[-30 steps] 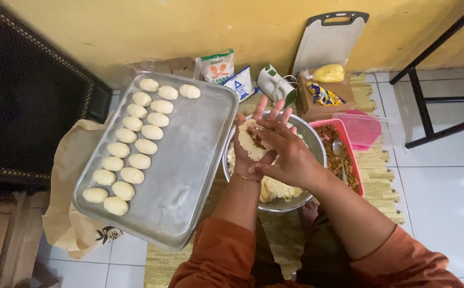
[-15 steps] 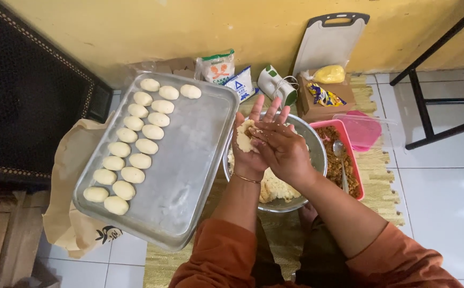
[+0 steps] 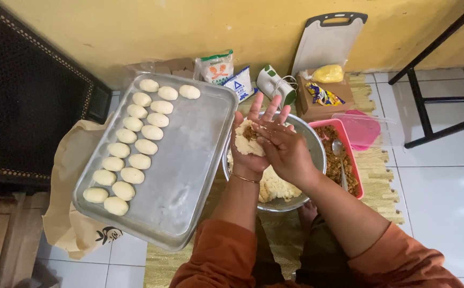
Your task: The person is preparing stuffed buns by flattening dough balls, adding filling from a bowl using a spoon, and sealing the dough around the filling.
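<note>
From the head camera we see our left hand [image 3: 250,144] held palm-up over the steel bowl [image 3: 317,146], cupping a flattened piece of dough [image 3: 244,144] with a small dab of brown filling [image 3: 250,133] lying on it; the fingers are spread and only loosely curled, so the hand is open and cradling the dough, not clenched on it. Our right hand [image 3: 285,152] lies over the edge of that dough, fingers bent and pressing on it beside the filling. Against the picture of a second ago, both hands have drawn slightly nearer to us and lower over the bowl, and the right hand's fingers, which then stretched out flat across the dough, now curl in at the rim of the piece. We judge from this that the filling is placed and the dough is being closed around it. More loose dough [image 3: 274,186] sits in the bowl beneath our wrists. Just right of the bowl the pink container [image 3: 356,181] holds the brown filling with a spoon [image 3: 338,154] in it. To the left, the metal tray [image 3: 189,160] rests on the floor with its rows of shaped dough balls [image 3: 136,144] along its left side, unchanged in count.
</note>
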